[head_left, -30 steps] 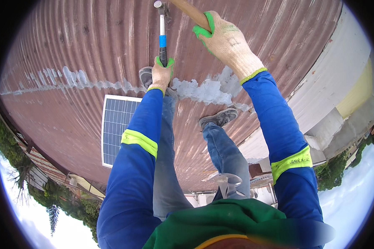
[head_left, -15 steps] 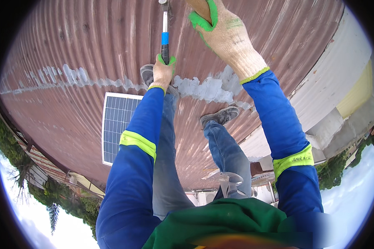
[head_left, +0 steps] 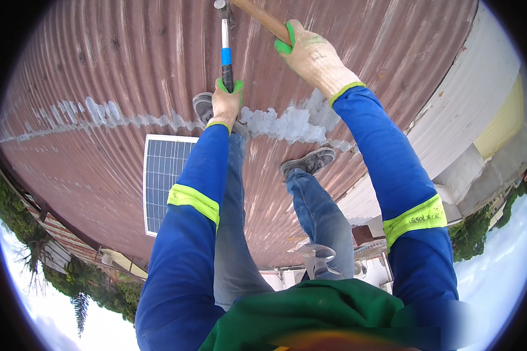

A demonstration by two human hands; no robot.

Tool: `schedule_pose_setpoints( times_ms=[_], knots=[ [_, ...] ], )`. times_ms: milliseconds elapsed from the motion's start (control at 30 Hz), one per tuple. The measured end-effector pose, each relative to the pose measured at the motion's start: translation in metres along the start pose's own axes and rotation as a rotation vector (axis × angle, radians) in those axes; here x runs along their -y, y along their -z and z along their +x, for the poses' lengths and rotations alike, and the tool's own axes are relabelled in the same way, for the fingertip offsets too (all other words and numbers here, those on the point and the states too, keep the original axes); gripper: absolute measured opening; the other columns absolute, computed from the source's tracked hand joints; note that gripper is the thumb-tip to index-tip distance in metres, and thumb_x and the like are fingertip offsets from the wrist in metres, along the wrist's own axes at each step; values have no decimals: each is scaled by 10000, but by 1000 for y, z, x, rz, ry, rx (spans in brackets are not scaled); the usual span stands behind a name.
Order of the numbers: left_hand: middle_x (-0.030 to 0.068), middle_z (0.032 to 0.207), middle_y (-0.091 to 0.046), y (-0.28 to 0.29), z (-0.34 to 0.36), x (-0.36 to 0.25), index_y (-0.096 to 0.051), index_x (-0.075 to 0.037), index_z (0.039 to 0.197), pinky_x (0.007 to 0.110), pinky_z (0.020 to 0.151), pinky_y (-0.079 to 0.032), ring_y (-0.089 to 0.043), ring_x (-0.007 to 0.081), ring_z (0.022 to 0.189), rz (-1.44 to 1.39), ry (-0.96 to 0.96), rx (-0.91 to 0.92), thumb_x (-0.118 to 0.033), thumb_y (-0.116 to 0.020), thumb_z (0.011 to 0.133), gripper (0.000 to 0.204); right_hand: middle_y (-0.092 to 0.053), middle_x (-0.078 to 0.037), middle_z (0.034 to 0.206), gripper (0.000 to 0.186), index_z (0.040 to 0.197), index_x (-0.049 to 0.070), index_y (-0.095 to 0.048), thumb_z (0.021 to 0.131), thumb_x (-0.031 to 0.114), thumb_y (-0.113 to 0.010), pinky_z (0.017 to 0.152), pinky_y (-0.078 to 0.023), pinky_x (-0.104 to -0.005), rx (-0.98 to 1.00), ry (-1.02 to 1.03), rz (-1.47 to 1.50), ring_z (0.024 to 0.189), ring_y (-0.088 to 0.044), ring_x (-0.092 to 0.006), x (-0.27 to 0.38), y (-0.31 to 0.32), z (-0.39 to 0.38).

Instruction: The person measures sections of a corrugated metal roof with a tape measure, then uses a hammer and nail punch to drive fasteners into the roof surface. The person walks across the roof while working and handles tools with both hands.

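My left hand [head_left: 226, 104], in a beige knit glove with green palm, is closed round the black grip of a hammer [head_left: 226, 55]. A blue band circles its shaft, and its metal head lies at the top of the picture, over the ribbed roof. Higher and to the right, my gloved right hand [head_left: 314, 55] grips a long wooden handle [head_left: 263, 20]. That handle slants up and left toward the hammer head. Its far end runs out of the picture, so the kind of tool is hidden.
I stand on a brown corrugated metal roof [head_left: 129, 76] with a grey sealant strip [head_left: 287, 123] across it. A solar panel [head_left: 165, 181] lies by my left forearm. My shoes [head_left: 308, 161] rest on the ribs. Pale sheets [head_left: 439, 123] border the roof's right edge.
My right hand has come down and slightly left, bringing more of the wooden handle into view, now slanting near the hammer head. My left hand and the hammer have shifted slightly left.
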State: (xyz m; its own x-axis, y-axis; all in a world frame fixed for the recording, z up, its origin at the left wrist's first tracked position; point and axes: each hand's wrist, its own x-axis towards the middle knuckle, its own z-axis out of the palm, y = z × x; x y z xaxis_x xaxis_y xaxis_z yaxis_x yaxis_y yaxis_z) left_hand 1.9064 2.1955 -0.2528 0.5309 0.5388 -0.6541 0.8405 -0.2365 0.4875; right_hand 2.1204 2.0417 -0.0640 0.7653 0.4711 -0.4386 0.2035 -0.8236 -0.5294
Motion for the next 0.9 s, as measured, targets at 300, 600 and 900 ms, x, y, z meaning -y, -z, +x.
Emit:
schedule_pose_setpoints(
  times_ms=[300, 600, 900],
  knots=[
    [35, 710, -615, 8, 4, 1, -525, -80, 1080, 337, 490, -495, -624, 148, 569, -24, 2, 38, -348, -808, 958, 408, -743, -219, 1052, 427, 1298, 83, -552, 1056, 427, -621, 874, -574, -547, -103, 57, 47, 1002, -729, -444, -7, -3, -17],
    [35, 708, -613, 19, -7, -17, -529, -77, 1063, 340, 487, -501, -623, 154, 551, -57, 65, 79, -356, -798, 960, 402, -744, -249, 1042, 475, 1328, 59, -547, 1050, 437, -621, 875, -566, -554, -49, -18, 74, 1024, -732, -446, -15, -12, -6],
    [73, 722, -664, 41, -15, -39, -555, -53, 1138, 360, 509, -529, -675, 193, 583, 41, 110, 120, -365, -794, 948, 436, -749, -250, 1036, 489, 1333, 43, -552, 1050, 437, -619, 859, -586, -537, 76, -139, -14, 997, -754, -414, -21, 5, 4]
  ],
)
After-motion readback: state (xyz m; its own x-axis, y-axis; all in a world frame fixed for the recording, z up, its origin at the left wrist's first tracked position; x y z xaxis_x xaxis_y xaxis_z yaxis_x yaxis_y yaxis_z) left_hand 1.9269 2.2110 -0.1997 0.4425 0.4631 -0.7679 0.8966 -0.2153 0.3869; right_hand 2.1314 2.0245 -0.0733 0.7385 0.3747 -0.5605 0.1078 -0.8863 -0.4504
